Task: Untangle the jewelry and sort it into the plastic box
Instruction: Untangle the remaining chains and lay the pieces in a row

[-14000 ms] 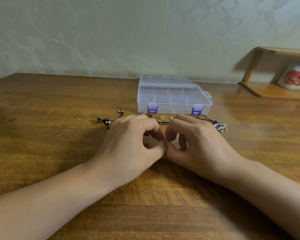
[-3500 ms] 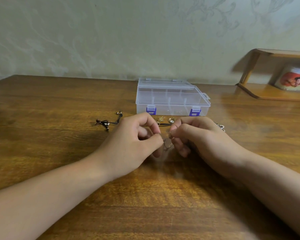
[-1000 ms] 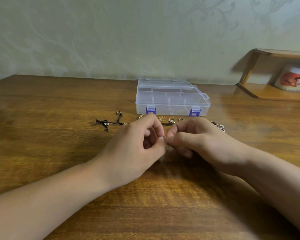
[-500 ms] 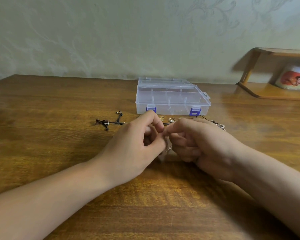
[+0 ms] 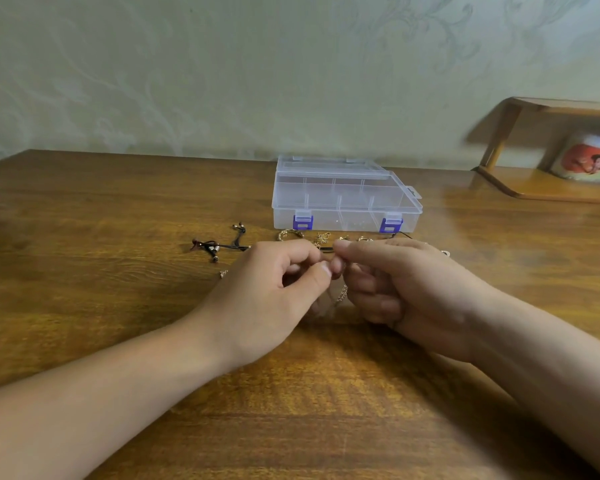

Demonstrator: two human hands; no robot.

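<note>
My left hand (image 5: 274,292) and my right hand (image 5: 406,285) meet at the fingertips above the table's middle. Both pinch a thin gold chain (image 5: 341,295), and a short length of it dangles between them. Behind the hands, a clear plastic box (image 5: 343,199) with blue latches stands with its lid shut and its dividers showing through. Several small gold pieces (image 5: 323,237) lie just in front of the box. A black cord bracelet with beads (image 5: 219,245) lies to the left of them. A silver piece (image 5: 444,252) peeks out past my right hand.
The wooden table (image 5: 118,306) runs to a pale patterned wall. A low wooden shelf (image 5: 551,188) at the back right holds a printed round tin (image 5: 589,161).
My hands have stayed together on the chain. My right hand has turned so that its curled fingers show, and the pinch has lifted a little off the table.
</note>
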